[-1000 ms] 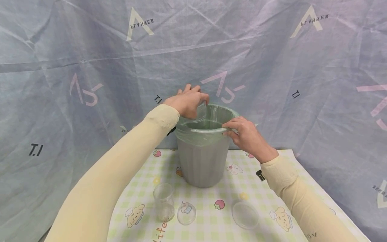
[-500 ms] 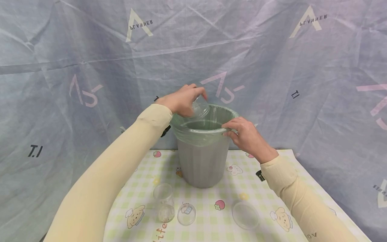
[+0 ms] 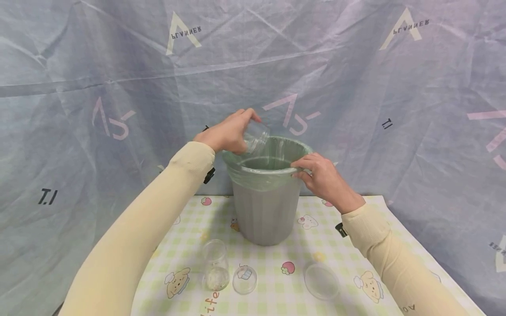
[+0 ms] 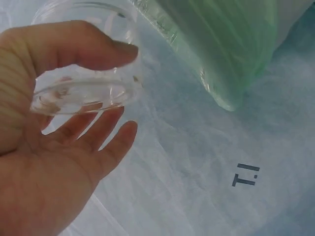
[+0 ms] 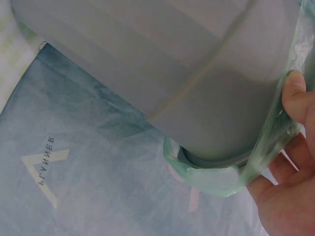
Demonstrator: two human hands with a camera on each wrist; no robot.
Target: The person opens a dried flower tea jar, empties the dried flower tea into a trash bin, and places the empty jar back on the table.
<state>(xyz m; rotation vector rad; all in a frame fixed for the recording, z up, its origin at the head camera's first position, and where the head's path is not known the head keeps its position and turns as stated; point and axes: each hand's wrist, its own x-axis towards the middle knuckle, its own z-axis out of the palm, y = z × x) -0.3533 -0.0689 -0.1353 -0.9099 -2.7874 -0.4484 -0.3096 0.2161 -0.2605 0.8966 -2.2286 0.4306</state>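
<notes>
My left hand (image 3: pixel 227 133) grips a clear jar (image 3: pixel 258 137) over the left part of the bin's mouth, tilted with one end toward the bin. In the left wrist view the thumb lies across the jar's clear wall (image 4: pixel 123 91) and the fingers sit behind it. The grey trash bin (image 3: pixel 266 215) stands upright, with a green bag (image 3: pixel 257 181) folded over its rim. On the right side of that rim, my right hand (image 3: pixel 323 177) pinches the bag and edge. The right wrist view shows the thumb (image 5: pixel 295 91) outside the green plastic.
Nearer on the checked tablecloth (image 3: pixel 272 281) stands another clear jar (image 3: pixel 216 267). A small clear lid (image 3: pixel 245 281) lies beside it, and a larger clear lid (image 3: pixel 321 281) is farther right. A grey-blue printed curtain (image 3: pixel 356 96) hangs behind the bin.
My left hand has shifted left, drawing the jar up and leftward from deeper over the bin, and its tilt has changed. The right hand has stayed on the rim.
</notes>
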